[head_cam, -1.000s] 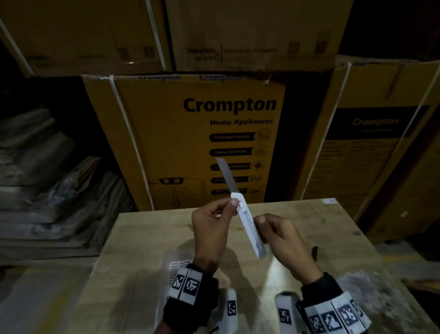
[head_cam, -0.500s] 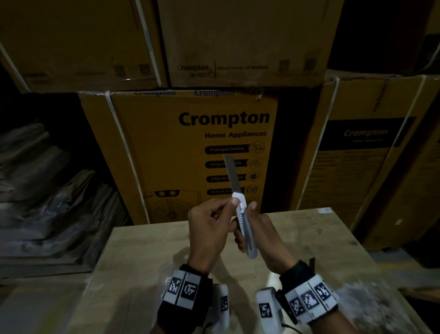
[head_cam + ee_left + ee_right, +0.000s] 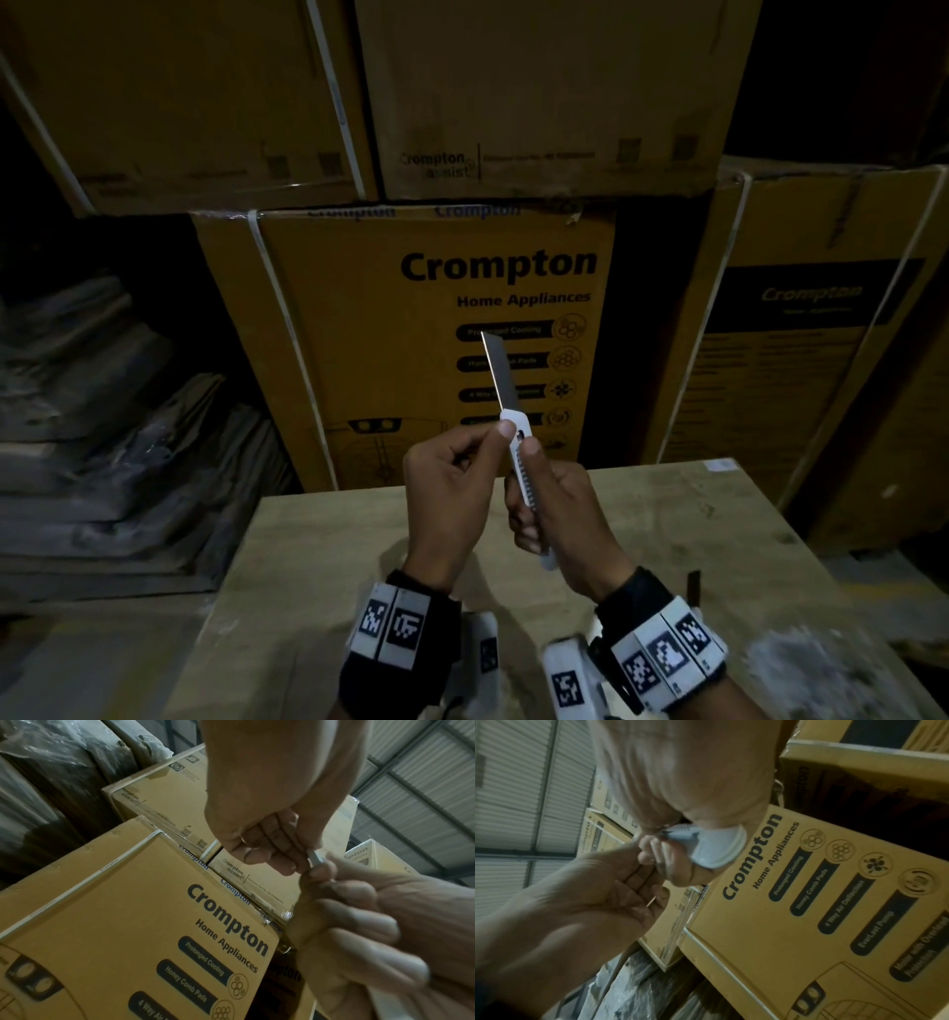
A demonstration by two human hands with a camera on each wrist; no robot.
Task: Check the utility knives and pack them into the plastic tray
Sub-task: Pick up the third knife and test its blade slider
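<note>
R hand [image 3: 560,514] grips white utility knife [image 3: 524,473] handle, blade up; L hand [image 3: 452,493] just beside, pinching its top end w/ fingertips.

The white utility knife [image 3: 523,465] is standing nearly upright above the worktop [image 3: 318,555], its long grey blade [image 3: 500,371] sticking out fully and leaning slightly left, ridged edge facing the camera.

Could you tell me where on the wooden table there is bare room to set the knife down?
Bare wood lies past both hands, up to the table edge by the boxes, and on the left side. Near the wrists it is crowded and dark.
</note>
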